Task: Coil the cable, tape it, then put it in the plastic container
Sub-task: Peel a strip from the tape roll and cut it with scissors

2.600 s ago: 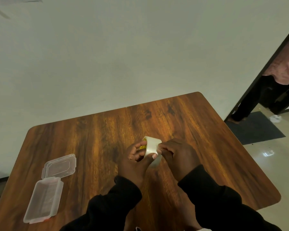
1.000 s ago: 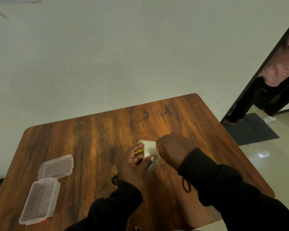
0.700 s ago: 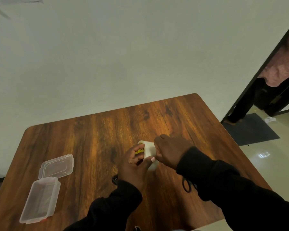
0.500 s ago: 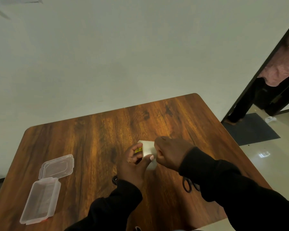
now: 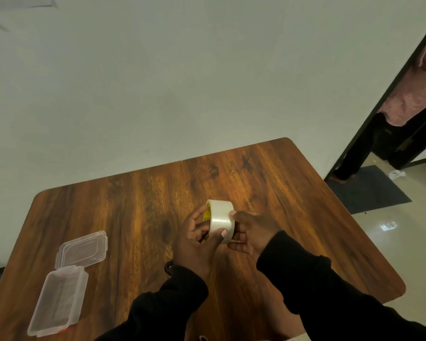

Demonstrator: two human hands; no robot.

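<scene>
Above the grained wooden table (image 5: 138,207), both hands (image 5: 197,244) (image 5: 250,233) grip a round, glossy tape roll (image 5: 220,221).

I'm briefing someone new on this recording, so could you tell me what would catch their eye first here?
First, the pale roll of tape, gripped from both sides above the middle of the wooden table by the left hand and the right hand. Next, the clear plastic container lying open at the table's near left, its lid flipped back.
</scene>
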